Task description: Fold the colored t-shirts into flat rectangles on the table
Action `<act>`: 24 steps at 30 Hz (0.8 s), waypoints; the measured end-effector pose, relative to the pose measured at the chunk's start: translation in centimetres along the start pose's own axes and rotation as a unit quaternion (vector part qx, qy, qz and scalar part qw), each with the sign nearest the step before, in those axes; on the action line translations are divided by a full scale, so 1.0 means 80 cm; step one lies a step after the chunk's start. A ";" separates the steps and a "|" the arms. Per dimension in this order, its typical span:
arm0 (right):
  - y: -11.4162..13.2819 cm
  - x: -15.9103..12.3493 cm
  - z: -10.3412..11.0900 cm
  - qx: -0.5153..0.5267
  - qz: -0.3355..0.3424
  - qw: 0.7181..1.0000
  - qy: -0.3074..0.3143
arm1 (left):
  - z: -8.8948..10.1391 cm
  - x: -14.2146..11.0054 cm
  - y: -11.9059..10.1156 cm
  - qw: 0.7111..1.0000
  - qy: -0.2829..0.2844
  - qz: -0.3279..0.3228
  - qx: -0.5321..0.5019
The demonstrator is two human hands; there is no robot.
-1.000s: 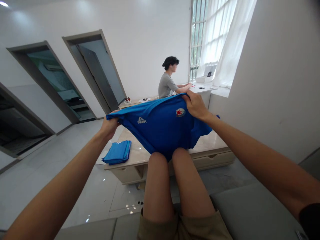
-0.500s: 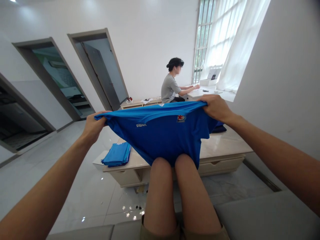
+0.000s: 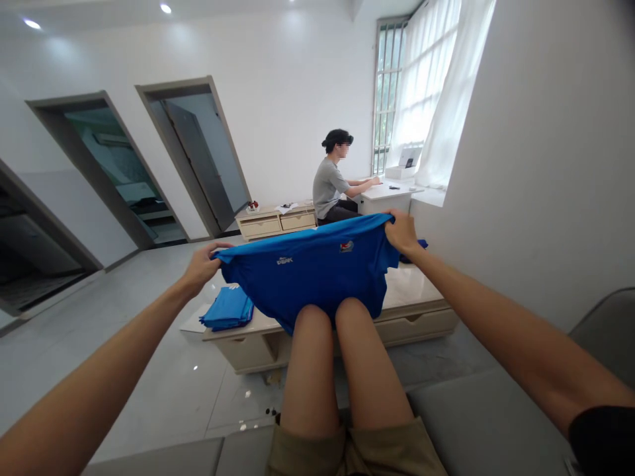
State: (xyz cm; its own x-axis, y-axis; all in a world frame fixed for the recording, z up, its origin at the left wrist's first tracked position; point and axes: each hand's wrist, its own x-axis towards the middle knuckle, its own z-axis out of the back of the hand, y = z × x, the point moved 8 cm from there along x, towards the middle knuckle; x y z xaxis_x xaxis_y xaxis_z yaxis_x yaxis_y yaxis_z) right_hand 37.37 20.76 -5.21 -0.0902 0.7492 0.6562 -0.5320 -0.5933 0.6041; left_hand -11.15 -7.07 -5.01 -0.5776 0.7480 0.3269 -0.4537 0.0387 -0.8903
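Observation:
A blue T-shirt (image 3: 312,277) with a white PEAK print and a small crest is stretched between my two hands, in front of my knees. My left hand (image 3: 202,266) grips its left upper corner, fingers closed on the cloth. At the opposite upper corner, my right hand (image 3: 401,233) pinches the fabric. The shirt's upper edge is pulled fairly taut, while the lower part hangs down behind my knees. Past my left hand, a stack of folded blue clothes (image 3: 227,309) lies on the low table.
The low cream table (image 3: 417,291) stands before my knees, with dark blue cloth (image 3: 414,251) partly hidden behind my right hand. I sit on a grey sofa (image 3: 476,423). Farther back, a person in a grey shirt (image 3: 327,188) sits at a white desk (image 3: 387,198) by the window.
My hands have come somewhat closer together, and the shirt hangs less wide and less far down. The view has tilted upward slightly. Both hands still hold the shirt.

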 end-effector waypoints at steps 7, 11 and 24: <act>0.009 -0.063 0.038 0.003 0.076 0.994 -0.078 | -0.005 -0.065 0.053 0.987 -0.043 0.019 -0.153; -0.068 -0.174 -0.024 -0.050 0.009 0.997 0.050 | -0.038 -0.152 0.146 0.991 -0.060 0.099 -0.061; -0.096 -0.161 -0.057 -0.093 0.058 0.994 0.015 | -0.038 -0.167 0.207 0.976 -0.175 0.017 0.130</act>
State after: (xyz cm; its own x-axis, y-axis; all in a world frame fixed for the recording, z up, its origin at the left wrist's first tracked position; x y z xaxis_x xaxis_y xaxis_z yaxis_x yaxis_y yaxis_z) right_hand 38.74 17.01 -20.33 -0.1826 0.6894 0.7010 -0.6634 -0.6126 0.4297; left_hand -8.89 -14.41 -25.10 -0.7703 0.4728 0.4278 -0.5614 -0.1848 -0.8066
